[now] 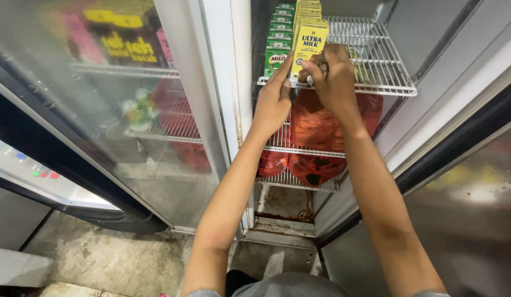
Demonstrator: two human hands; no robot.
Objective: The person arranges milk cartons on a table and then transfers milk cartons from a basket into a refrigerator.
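- Left hand [273,102]: raised to the front edge of the upper wire shelf [376,60], fingers close together and extended, fingertips pressed against the lower left side of the yellow milk carton [309,47]; it steadies rather than wraps, seemingly to keep the carton square in its row.
- Right hand [333,77]: just right of the left hand, almost touching it, fingers curled and pinched on the carton's lower front corner; whether something small is also held between the fingertips cannot be told.
- Yellow milk carton: upright at the shelf's front edge, directly above both hands, first of a single file of yellow cartons [308,11] running back behind it.
- Green drink cartons [277,38]: 1 row, just left of the yellow carton and above the left hand, likewise upright in file, probably so fronts face the door opening.
- Upper wire shelf: bare wire to the right of the right hand.
- Red plastic bags [310,129]: below both hands, packed on the 2 lower shelves, behind the forearms.
- Glass door [101,110]: left of the left arm, shut, fogged; blurred coloured packs show behind it.
- Open door [470,220]: right of the right arm.
- Concrete floor [101,253]: beneath the elbows, stained.
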